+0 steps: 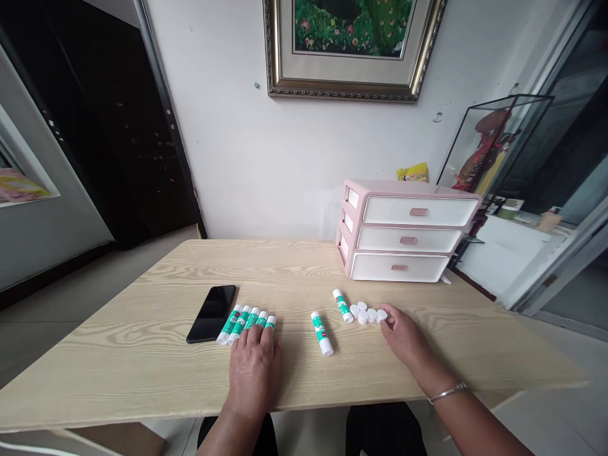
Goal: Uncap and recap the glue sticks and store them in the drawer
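A row of several white-and-green glue sticks (232, 323) lies side by side on the table. My left hand (254, 361) reaches over its right end, fingers curled around the rightmost stick and hiding the lower ends of others. Midway between my hands, a single glue stick (322, 334) lies at a slant. Another glue stick (342, 306) rests farther back, beside a cluster of small white caps (363, 316). At the right edge of that cluster, the thumb and fingers of my right hand (403, 335) pinch one white cap (382, 315).
A black phone (211, 313) lies left of the row on the wooden table (156, 361). At the back right stands a pink-and-white drawer unit (408, 231), with a yellow packet (413, 172) behind it. A framed picture (342, 88) hangs on the wall.
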`<state>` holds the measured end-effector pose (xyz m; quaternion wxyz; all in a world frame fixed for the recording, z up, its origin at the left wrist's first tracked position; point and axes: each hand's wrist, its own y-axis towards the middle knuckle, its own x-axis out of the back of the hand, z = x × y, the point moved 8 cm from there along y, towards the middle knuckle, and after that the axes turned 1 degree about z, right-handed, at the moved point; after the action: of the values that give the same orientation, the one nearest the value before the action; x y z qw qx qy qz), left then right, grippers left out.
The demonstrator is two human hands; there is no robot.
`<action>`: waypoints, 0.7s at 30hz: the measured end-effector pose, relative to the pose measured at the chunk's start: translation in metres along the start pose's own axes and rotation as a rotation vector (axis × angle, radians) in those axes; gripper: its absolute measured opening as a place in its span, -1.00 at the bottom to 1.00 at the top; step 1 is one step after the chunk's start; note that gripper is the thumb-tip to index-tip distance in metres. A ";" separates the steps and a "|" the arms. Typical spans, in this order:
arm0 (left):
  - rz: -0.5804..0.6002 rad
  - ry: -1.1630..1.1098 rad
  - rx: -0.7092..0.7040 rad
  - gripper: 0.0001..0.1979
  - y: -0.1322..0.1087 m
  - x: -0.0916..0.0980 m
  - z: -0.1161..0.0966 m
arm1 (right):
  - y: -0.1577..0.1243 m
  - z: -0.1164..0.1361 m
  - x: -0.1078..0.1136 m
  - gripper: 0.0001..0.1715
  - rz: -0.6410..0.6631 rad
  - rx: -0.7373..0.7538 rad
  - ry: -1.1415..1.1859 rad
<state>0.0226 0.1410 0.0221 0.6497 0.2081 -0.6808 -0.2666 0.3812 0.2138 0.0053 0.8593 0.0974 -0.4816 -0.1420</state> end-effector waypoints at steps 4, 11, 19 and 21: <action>-0.073 -0.180 -0.034 -0.85 -0.007 0.009 -0.004 | -0.028 0.041 0.021 -0.63 -0.160 0.010 0.079; 0.082 -0.633 -0.073 -0.80 -0.028 0.000 -0.036 | -0.071 0.134 -0.029 -0.62 0.022 0.265 0.135; 0.400 -0.942 0.232 -0.60 -0.021 -0.007 -0.037 | -0.076 0.149 -0.069 -0.60 0.151 0.218 0.321; 0.487 -1.044 0.282 -0.55 -0.018 -0.008 -0.038 | -0.087 0.152 -0.069 -0.62 0.172 0.200 0.563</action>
<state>0.0600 0.1285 0.0052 0.2374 -0.0283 -0.9674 -0.0838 0.2041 0.1502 0.0019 0.9539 0.1759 -0.2428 0.0121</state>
